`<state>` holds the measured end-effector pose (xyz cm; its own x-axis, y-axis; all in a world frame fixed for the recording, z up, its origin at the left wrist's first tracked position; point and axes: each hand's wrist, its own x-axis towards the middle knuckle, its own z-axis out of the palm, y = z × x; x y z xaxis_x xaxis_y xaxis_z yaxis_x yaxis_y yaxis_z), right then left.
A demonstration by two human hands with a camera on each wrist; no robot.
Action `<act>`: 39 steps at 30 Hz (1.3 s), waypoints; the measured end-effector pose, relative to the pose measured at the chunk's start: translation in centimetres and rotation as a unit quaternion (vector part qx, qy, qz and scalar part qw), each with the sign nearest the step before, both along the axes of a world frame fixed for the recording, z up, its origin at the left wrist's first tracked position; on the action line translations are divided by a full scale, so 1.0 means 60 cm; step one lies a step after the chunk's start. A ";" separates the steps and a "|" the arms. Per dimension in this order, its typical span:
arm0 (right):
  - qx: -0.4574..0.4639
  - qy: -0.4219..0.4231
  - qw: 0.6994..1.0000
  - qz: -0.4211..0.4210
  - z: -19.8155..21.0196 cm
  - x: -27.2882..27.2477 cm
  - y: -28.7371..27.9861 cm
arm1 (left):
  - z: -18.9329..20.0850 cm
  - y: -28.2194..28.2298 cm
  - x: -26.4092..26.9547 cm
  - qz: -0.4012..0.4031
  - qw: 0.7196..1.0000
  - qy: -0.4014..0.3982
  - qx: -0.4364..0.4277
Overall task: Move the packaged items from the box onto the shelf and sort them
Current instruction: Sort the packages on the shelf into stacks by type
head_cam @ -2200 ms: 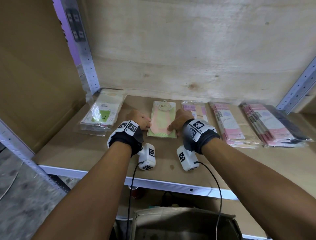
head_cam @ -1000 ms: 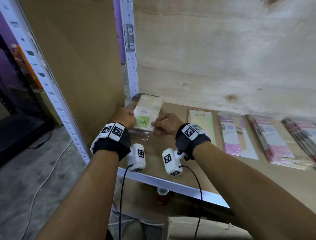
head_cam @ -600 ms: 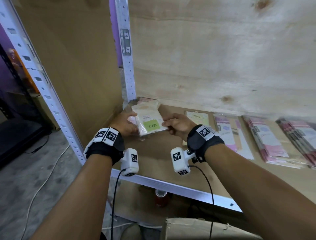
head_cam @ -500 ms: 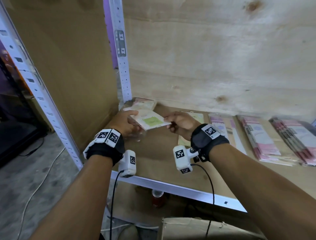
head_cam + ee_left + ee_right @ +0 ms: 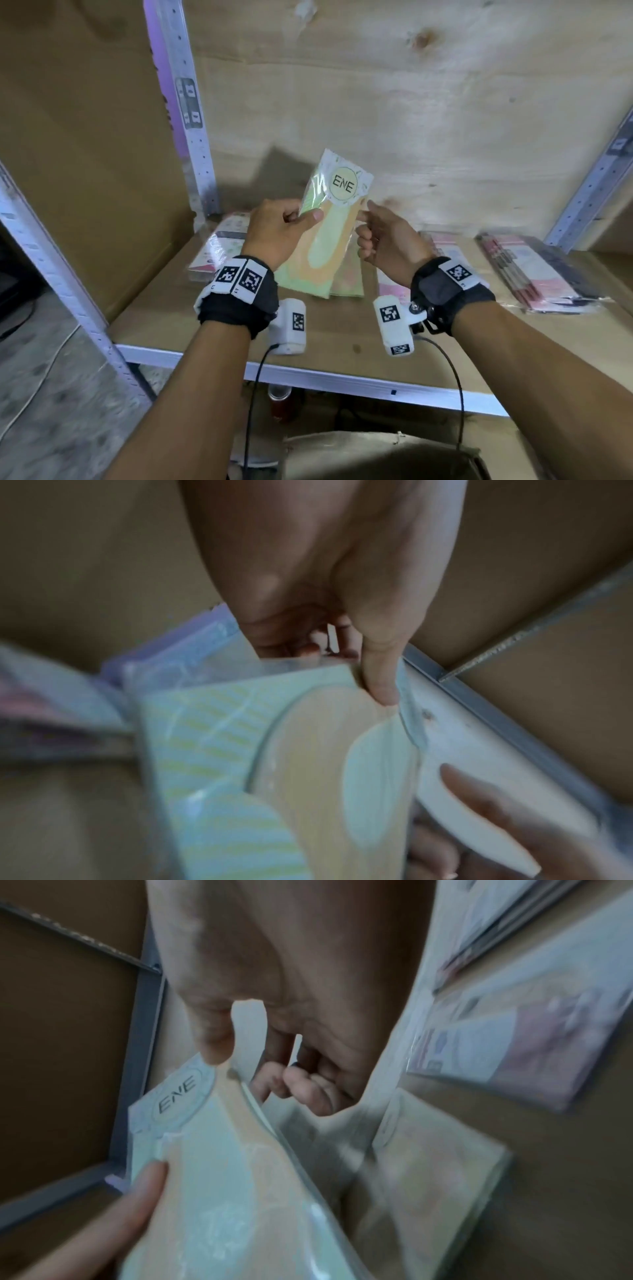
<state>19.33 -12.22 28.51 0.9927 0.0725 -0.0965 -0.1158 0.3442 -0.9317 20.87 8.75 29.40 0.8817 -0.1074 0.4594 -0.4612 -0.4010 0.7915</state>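
I hold a clear-wrapped green and orange packet [image 5: 330, 226] upright above the shelf, its round "ENE" label [image 5: 343, 185] at the top. My left hand [image 5: 291, 219] pinches its left edge with the thumb [image 5: 380, 674] on the front. My right hand [image 5: 373, 219] pinches the right edge just below the label. Close up, the packet [image 5: 308, 750] fills the left wrist view, and the packet [image 5: 222, 1177] shows again in the right wrist view. A similar packet [image 5: 349, 277] lies flat on the shelf board [image 5: 171, 308] under it.
A stack of packets [image 5: 222, 246] lies at the shelf's left back corner beside the metal upright [image 5: 191, 120]. Pink packets [image 5: 527, 270] lie in piles to the right. The shelf's white front edge [image 5: 342, 380] runs below my wrists, and the cardboard box [image 5: 376, 455] stands under it.
Both hands took the packet off the left stack, lifted it and turned it upright. It has moved right, over the packet lying in the middle.
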 end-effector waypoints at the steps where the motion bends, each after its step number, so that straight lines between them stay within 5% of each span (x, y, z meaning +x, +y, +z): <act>1: -0.039 -0.006 0.999 0.004 -0.007 -0.008 -0.008 | -0.005 -0.013 -0.001 -0.014 0.998 0.031 -0.054; 6: -0.155 -0.002 0.987 0.029 -0.049 -0.044 -0.042 | -0.040 -0.065 0.011 -0.011 0.970 0.128 -0.206; 17: -0.156 0.004 0.987 0.044 -0.092 -0.073 -0.112 | -0.085 -0.094 0.058 0.025 0.947 0.204 -0.247; 20: -0.185 0.017 0.981 0.059 -0.132 -0.065 -0.156 | -0.106 -0.105 0.085 0.051 0.949 0.211 -0.230; 26: -0.292 -0.033 0.951 0.097 -0.106 -0.056 -0.155 | -0.100 -0.058 0.107 0.098 0.971 0.183 -0.117; 31: -0.288 -0.026 0.956 0.053 -0.106 -0.048 -0.166 | -0.102 -0.066 0.116 0.133 0.976 0.173 -0.002; 35: -0.282 -0.030 0.958 0.038 -0.105 -0.046 -0.167 | -0.100 -0.081 0.109 0.086 0.979 0.180 0.048; 39: -0.263 -0.031 0.963 0.056 -0.101 -0.053 -0.170 | -0.103 -0.080 0.098 0.047 0.972 0.229 -0.014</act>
